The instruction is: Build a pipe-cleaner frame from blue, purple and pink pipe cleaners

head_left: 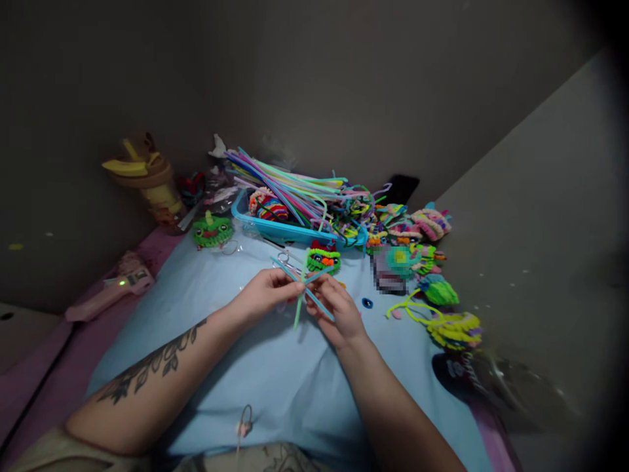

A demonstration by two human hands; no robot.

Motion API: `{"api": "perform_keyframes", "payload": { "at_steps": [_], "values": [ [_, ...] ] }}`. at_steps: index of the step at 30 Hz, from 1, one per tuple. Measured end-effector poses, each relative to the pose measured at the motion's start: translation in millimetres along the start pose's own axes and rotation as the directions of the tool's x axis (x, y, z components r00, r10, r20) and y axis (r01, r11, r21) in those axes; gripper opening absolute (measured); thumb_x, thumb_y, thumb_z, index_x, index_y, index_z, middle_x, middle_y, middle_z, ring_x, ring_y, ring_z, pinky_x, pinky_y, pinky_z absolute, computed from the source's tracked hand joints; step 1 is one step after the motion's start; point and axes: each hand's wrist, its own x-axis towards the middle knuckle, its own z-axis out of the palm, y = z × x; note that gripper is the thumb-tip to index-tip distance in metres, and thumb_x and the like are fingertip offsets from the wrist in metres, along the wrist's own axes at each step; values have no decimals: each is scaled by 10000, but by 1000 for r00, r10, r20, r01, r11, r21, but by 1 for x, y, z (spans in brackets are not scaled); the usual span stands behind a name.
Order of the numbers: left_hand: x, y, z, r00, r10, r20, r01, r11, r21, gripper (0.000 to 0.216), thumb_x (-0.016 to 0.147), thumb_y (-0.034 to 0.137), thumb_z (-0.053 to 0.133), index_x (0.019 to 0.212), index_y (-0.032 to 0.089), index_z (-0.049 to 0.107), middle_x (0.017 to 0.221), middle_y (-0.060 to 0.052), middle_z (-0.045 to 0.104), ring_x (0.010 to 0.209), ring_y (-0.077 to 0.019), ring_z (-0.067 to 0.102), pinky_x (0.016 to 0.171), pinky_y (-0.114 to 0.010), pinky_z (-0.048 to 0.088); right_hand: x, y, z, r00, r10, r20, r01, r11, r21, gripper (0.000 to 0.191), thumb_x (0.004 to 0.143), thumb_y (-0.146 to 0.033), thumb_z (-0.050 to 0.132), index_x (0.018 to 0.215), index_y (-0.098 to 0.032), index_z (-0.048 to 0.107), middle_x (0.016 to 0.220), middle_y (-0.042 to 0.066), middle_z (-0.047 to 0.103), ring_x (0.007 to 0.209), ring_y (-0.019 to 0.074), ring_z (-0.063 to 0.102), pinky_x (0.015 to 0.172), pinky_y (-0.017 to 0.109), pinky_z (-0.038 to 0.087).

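My left hand point(263, 294) and my right hand point(337, 311) meet over a light blue cloth point(275, 373). Both pinch a small bundle of pipe cleaners point(303, 288), blue and green ones crossed in an X between the fingertips. The fingers of both hands are closed on the stems. A tattoo runs along my left forearm. Just beyond the hands lies a small green and red pipe-cleaner figure point(323, 258).
A blue tray point(285, 229) holds many long coloured pipe cleaners. Finished fuzzy figures point(427, 226) lie to the right, a green one point(212, 231) to the left. A pink glue gun point(115, 288) lies at left, a yellow bottle point(152, 183) behind it. Grey walls close in.
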Motion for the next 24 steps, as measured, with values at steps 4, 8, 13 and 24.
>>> {"api": "perform_keyframes", "payload": {
  "at_steps": [4, 8, 13, 24],
  "values": [
    [4, 2, -4, 992, 67, -104, -66, 998, 16, 321, 702, 427, 685, 734, 120, 597, 563, 32, 523, 516, -83, 447, 500, -210, 324, 1, -5, -8, 981, -191, 30, 189, 916, -354, 286, 721, -457, 670, 864, -209, 692, 802, 28, 628, 629, 121, 529, 516, 223, 376],
    [4, 0, 1, 998, 45, -51, -42, 997, 60, 324, 666, 421, 707, 709, 130, 568, 523, 43, 508, 492, -84, 437, 475, -206, 305, 3, -5, -13, 911, -401, 94, 353, 644, -679, 142, 686, -318, 715, 794, -225, 706, 912, 42, 661, 828, 184, 568, 671, 274, 422],
    [2, -2, 6, 999, 3, -48, 0, 998, 66, 304, 614, 357, 740, 767, 131, 607, 569, 25, 566, 517, -100, 479, 503, -219, 343, 4, -2, -13, 933, -351, 74, 301, 655, -693, 101, 702, -304, 696, 736, -209, 700, 812, 25, 676, 773, 187, 582, 669, 282, 409],
    [1, -2, -1, 994, 105, -8, -103, 981, 166, 424, 694, 333, 710, 1052, 131, 605, 972, -86, 658, 710, -129, 565, 641, -244, 449, 8, 0, -18, 890, -422, -174, 278, 804, -525, 270, 773, -388, 623, 620, -187, 529, 543, -63, 449, 521, 94, 372, 513, 226, 293]
  ]
}}
